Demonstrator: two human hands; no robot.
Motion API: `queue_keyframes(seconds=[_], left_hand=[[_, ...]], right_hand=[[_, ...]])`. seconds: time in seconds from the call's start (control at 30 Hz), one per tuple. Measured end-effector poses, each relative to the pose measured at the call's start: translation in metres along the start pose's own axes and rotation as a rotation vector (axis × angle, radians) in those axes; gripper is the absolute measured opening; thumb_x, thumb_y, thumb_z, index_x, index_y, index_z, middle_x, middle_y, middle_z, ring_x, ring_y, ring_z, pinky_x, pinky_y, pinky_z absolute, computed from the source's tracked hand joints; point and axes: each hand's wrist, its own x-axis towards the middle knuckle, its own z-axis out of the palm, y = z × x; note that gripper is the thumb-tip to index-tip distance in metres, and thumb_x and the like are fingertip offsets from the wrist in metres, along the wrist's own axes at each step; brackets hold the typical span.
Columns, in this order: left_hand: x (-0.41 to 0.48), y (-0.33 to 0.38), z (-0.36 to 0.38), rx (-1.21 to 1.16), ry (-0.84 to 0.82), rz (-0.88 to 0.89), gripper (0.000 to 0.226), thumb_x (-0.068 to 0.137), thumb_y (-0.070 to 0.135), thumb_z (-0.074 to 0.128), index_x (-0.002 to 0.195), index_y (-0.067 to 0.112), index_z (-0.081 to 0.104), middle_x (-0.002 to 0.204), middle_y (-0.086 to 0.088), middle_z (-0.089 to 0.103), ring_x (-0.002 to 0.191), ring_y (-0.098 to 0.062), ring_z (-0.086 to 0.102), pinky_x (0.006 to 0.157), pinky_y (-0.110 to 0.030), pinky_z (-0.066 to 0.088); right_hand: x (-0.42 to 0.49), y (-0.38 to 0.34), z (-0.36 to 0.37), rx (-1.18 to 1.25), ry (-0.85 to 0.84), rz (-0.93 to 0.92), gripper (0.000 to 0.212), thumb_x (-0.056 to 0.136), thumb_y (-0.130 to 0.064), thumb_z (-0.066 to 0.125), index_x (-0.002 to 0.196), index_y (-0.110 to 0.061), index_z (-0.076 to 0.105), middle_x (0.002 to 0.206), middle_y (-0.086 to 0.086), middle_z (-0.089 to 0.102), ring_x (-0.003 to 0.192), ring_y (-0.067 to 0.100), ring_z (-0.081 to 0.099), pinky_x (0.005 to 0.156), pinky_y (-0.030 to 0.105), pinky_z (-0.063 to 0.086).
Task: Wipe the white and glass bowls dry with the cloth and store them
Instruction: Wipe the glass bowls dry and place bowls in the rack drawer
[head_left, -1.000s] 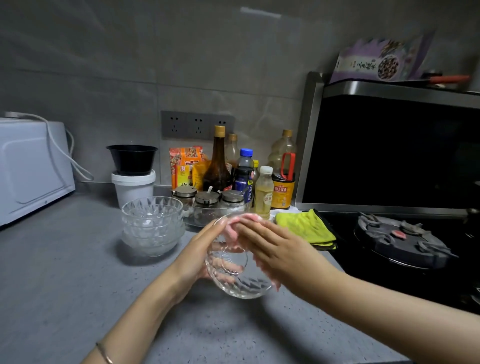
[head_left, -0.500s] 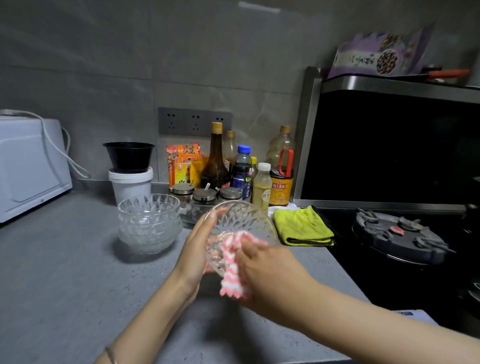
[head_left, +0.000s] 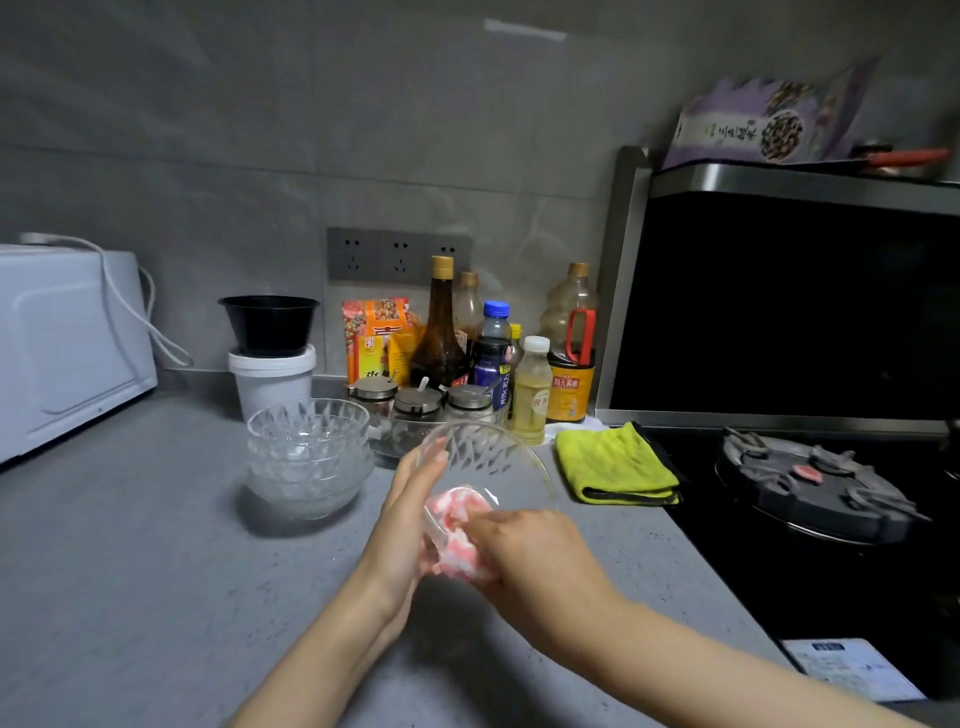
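Observation:
A cut-glass bowl (head_left: 488, 467) is held tilted above the grey counter, its mouth turned toward me. My left hand (head_left: 410, 514) holds it from the left side, fingers along the outer wall. My right hand (head_left: 524, 551) grips a pink-and-white cloth (head_left: 460, 525) and presses it into the bowl's lower inside. A stack of matching glass bowls (head_left: 309, 457) stands on the counter to the left. No white bowl is in view.
Bottles and lidded jars (head_left: 467, 374) crowd the back wall. A black bowl on a white tub (head_left: 271, 374) stands beside them. A folded yellow cloth (head_left: 613, 465) lies by the black stove (head_left: 810, 483). A white microwave (head_left: 67, 343) sits far left.
The bowl tipped up from mouth-down to face me. My right hand moved from the outside of the bowl and now rubs the cloth inside it.

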Motion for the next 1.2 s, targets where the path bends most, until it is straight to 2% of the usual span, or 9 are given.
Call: queue_keyframes(seconds=[0.17, 0.4, 0.47, 0.67, 0.73, 0.9, 1.03, 1.13, 1.2], left_hand=[[0.002, 0.002, -0.006, 0.078, -0.126, -0.042, 0.042, 0.084, 0.054, 0.046, 0.125, 0.043, 0.049, 0.128, 0.001, 0.061, 0.109, -0.020, 0.064, 0.089, -0.042, 0.052], [0.004, 0.017, -0.028, 0.216, -0.255, 0.065, 0.078, 0.068, 0.078, 0.056, 0.122, 0.022, 0.060, 0.122, -0.007, 0.065, 0.114, -0.022, 0.061, 0.103, -0.043, 0.043], [0.004, 0.020, -0.034, 0.222, -0.267, 0.049, 0.093, 0.044, 0.080, 0.071, 0.112, 0.017, 0.066, 0.111, -0.007, 0.071, 0.105, -0.019, 0.066, 0.088, -0.028, 0.052], [-0.004, 0.023, -0.029, 0.057, -0.333, -0.054, 0.077, 0.027, 0.071, 0.083, 0.089, 0.024, 0.078, 0.100, -0.011, 0.073, 0.093, -0.021, 0.070, 0.072, -0.028, 0.057], [-0.007, 0.022, -0.022, 0.004, -0.269, -0.035, 0.069, 0.037, 0.069, 0.081, 0.087, 0.023, 0.078, 0.100, -0.009, 0.074, 0.092, -0.021, 0.071, 0.073, -0.033, 0.057], [-0.001, 0.014, -0.016, -0.116, 0.047, -0.027, 0.055, 0.066, 0.063, 0.072, 0.094, 0.016, 0.063, 0.107, -0.004, 0.065, 0.092, -0.022, 0.063, 0.090, -0.039, 0.045], [0.000, 0.015, -0.004, -0.184, 0.190, 0.016, 0.036, 0.082, 0.051, 0.062, 0.076, 0.015, 0.061, 0.063, -0.003, 0.063, 0.055, -0.011, 0.060, 0.061, -0.023, 0.054], [-0.002, 0.015, 0.009, -0.227, 0.188, -0.005, 0.057, 0.072, 0.057, 0.062, 0.098, 0.007, 0.070, 0.100, -0.018, 0.070, 0.090, -0.031, 0.063, 0.093, -0.051, 0.047], [-0.003, 0.011, 0.014, -0.248, 0.173, -0.005, 0.045, 0.073, 0.054, 0.063, 0.090, 0.013, 0.074, 0.095, -0.019, 0.069, 0.088, -0.031, 0.061, 0.089, -0.045, 0.049]], right_hand=[[0.004, 0.006, -0.029, 0.528, -0.065, 0.105, 0.019, 0.080, -0.026, 0.072, 0.073, -0.011, 0.062, 0.066, 0.005, 0.058, 0.059, 0.015, 0.045, 0.055, 0.035, 0.035], [0.004, 0.024, -0.072, 1.239, -0.277, 0.220, 0.019, 0.070, 0.002, 0.078, 0.073, -0.011, 0.065, 0.069, 0.000, 0.067, 0.054, 0.009, 0.058, 0.051, 0.018, 0.047], [0.003, 0.029, -0.077, 1.398, -0.297, 0.351, 0.019, 0.063, -0.004, 0.079, 0.074, -0.008, 0.064, 0.091, 0.013, 0.071, 0.075, 0.024, 0.069, 0.073, 0.032, 0.058], [-0.001, 0.032, -0.061, 1.793, -0.299, 0.452, 0.023, 0.070, -0.002, 0.074, 0.092, -0.007, 0.071, 0.086, 0.008, 0.072, 0.080, 0.021, 0.066, 0.098, 0.044, 0.045], [0.001, 0.031, -0.059, 1.841, -0.169, 0.526, 0.020, 0.076, -0.007, 0.072, 0.095, -0.006, 0.069, 0.077, 0.003, 0.072, 0.070, 0.012, 0.067, 0.091, 0.035, 0.050], [0.003, 0.032, -0.054, 1.493, 0.552, 0.502, 0.019, 0.080, -0.033, 0.067, 0.088, -0.016, 0.062, 0.074, 0.004, 0.060, 0.066, 0.020, 0.050, 0.060, 0.020, 0.051], [-0.008, 0.009, -0.043, 0.993, 0.480, 0.027, 0.059, 0.080, -0.064, 0.055, 0.126, -0.027, 0.054, 0.119, -0.011, 0.060, 0.110, 0.002, 0.057, 0.090, 0.013, 0.044], [-0.008, 0.006, -0.026, 0.526, 0.585, -0.058, 0.048, 0.091, -0.053, 0.046, 0.123, -0.021, 0.057, 0.129, -0.006, 0.051, 0.124, 0.010, 0.045, 0.102, 0.031, 0.038], [-0.001, 0.003, -0.025, 0.445, 0.691, -0.087, 0.030, 0.093, -0.036, 0.049, 0.118, -0.019, 0.056, 0.120, -0.004, 0.055, 0.117, 0.014, 0.049, 0.098, 0.038, 0.039]])
